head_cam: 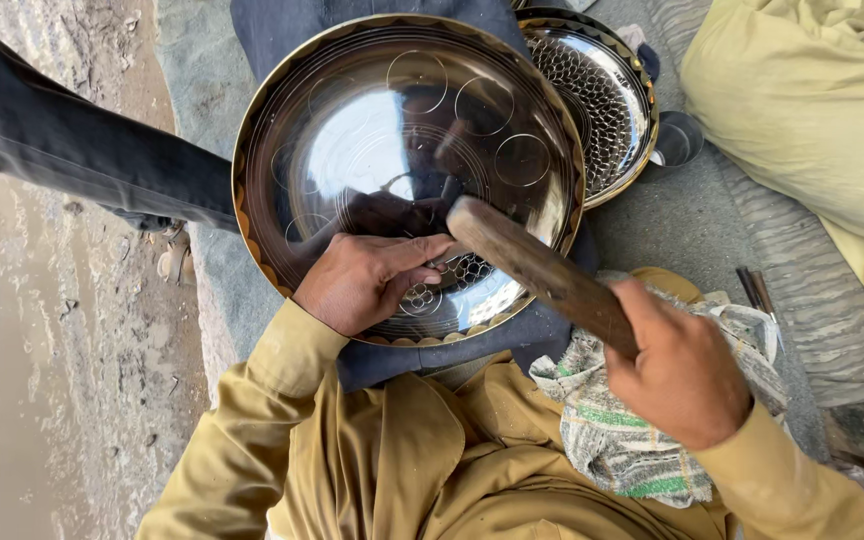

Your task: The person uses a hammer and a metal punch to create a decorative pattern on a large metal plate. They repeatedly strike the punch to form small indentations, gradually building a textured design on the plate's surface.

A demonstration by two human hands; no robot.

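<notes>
A large shiny round metal plate with engraved circles and a scalloped brass-coloured rim rests on my lap on a dark cloth. My left hand lies on its near part, fingers pinched around a small metal punch that stands on a patch of fine stamped pattern. My right hand grips the handle of a wooden mallet. The mallet's head hovers just above the punch and my left fingertips.
A second plate, covered in stamped dimples, lies behind the first, with a small metal cup beside it. A checked rag lies on my lap. Thin tools and a pale yellow sack are at right. A dark trouser leg crosses at left.
</notes>
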